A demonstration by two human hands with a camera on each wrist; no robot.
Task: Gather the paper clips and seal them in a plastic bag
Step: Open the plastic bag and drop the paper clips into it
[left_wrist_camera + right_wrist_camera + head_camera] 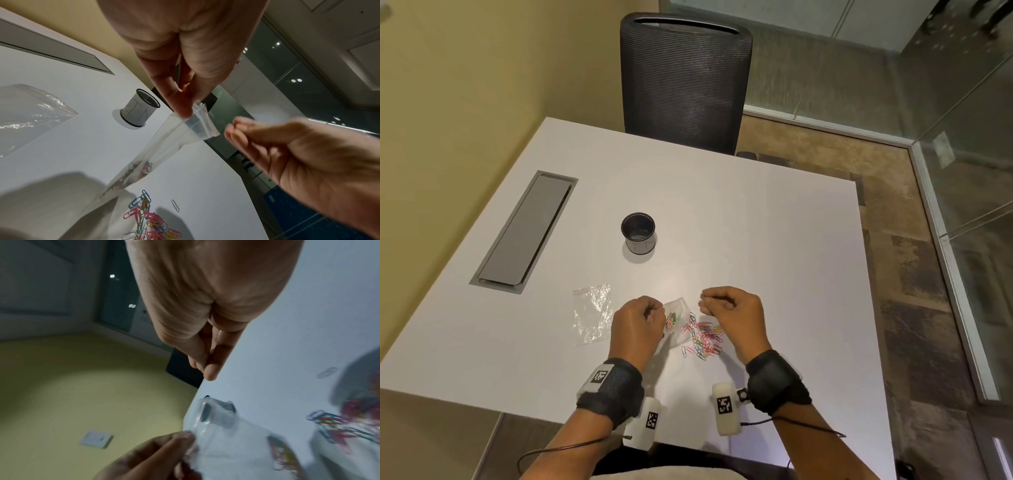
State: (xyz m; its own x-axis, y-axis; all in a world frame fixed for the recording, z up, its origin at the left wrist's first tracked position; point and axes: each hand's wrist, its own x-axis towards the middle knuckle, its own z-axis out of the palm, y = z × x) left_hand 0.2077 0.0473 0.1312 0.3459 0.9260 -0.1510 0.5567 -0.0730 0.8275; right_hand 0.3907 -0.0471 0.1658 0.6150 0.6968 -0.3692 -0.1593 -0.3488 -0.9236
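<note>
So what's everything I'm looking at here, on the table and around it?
small plastic bag: one, clear, a few clips inside, held up at its top edge above the table, left of the loose clips
loose paper clips: a heap, mixed colours, on the table between the hands
spare plastic bag: one, clear, flat on the table, left of the hands
cup: one, black mesh with a white label, standing mid-table
table: one, white
cable hatch: one, grey, set into the table's left side
chair: one, black, at the far edge
left hand: fingers pinch the small bag's top
right hand: fingers curled; whether they hold anything is unclear
</note>
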